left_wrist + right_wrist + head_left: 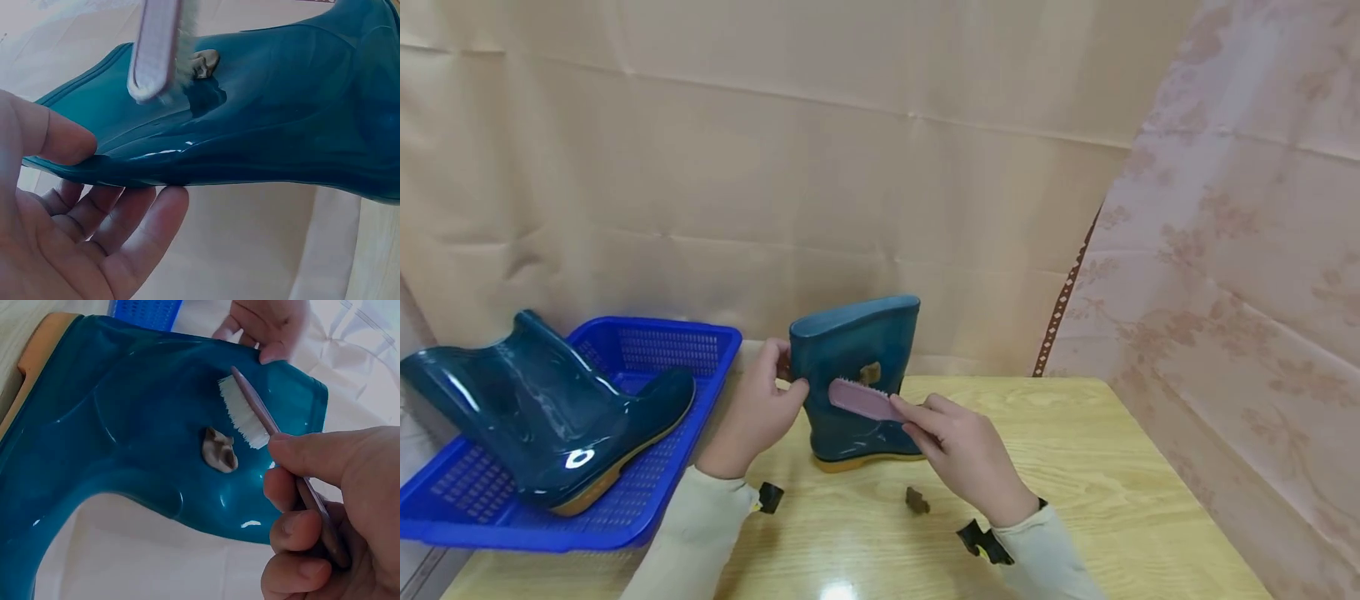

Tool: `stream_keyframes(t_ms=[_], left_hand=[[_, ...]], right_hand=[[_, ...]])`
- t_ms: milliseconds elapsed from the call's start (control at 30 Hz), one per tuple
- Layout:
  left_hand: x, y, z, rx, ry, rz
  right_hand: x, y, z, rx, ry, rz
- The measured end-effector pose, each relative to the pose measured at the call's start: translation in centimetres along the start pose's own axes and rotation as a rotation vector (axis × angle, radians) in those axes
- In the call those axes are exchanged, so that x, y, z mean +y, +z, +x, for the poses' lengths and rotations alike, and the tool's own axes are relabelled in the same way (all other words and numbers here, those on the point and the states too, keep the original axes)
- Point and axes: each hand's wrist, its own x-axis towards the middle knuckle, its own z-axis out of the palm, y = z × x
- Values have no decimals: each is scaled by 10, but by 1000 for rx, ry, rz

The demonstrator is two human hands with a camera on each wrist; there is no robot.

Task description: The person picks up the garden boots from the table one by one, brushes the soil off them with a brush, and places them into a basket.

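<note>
A glossy dark teal rubber boot [829,354] with a yellowish sole stands upright on the table, toe to the right. My left hand [762,410] holds the back edge of its shaft, thumb on the near side and fingers behind. In my right hand [966,458] is a pink scrubbing brush [861,400], its handle gripped between thumb and curled fingers. White bristles [240,415] face the shaft, right beside a greyish-brown clump [219,451] that sticks to the boot. Below that clump, the left wrist view shows a dark patch on the glossy surface.
At the left, a blue plastic basket [658,479] holds a second teal boot [561,417] lying tilted, its shaft over the rim. A small brown clump [917,500] lies on the wooden table [1075,467] near the right wrist. Beige cloth [850,183] hangs behind.
</note>
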Motion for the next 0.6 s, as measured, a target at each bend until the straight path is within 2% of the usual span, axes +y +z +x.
stream_keyframes(t_ms=[100,300,367,500,600], left_hand=[[2,0,-1,-2,0,17],[5,-1,0,10,1,18],[4,-1,1,8,-19,1],[1,-3,3,38,-69,8],[0,-5,3,64,-85,26]], right_hand=[[-1,3,-1,-5,23,-11],[0,-2,-2,-34,235,-70],[1,-5,-2,-43,276,-89],[2,-7,-2,-56,286,-104],[3,-7,-1,-74,253,-89]])
